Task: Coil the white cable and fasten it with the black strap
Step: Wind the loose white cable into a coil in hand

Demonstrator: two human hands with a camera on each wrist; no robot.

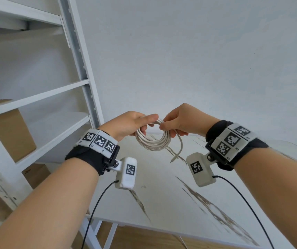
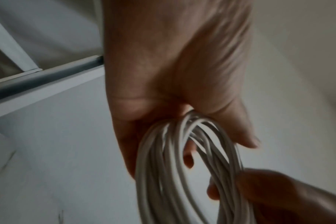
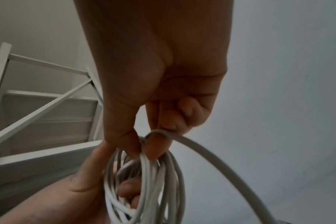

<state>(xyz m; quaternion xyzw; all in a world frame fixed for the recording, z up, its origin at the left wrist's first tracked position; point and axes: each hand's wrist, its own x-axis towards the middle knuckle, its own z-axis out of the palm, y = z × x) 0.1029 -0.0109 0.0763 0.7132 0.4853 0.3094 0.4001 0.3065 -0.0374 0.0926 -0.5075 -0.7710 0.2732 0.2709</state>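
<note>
The white cable (image 1: 153,142) hangs as a round coil of several loops in the air above the table. My left hand (image 1: 135,123) grips the coil's top from the left, thumb lying over the strands. My right hand (image 1: 172,123) pinches the loose strand at the coil's top right. The free tail (image 1: 179,148) droops from that hand and ends in a small plug. In the left wrist view the coil (image 2: 182,174) runs out of my left hand (image 2: 173,98). In the right wrist view my right hand (image 3: 144,145) pinches the strand over the coil (image 3: 150,189). No black strap is in view.
A white marbled table (image 1: 171,194) with brown veins lies below the hands. A white metal shelf rack (image 1: 41,97) stands at the left, with cardboard boxes (image 1: 12,133) on its lower levels. A plain white wall (image 1: 198,51) is behind. Black sensor leads (image 1: 97,203) trail from both wrists.
</note>
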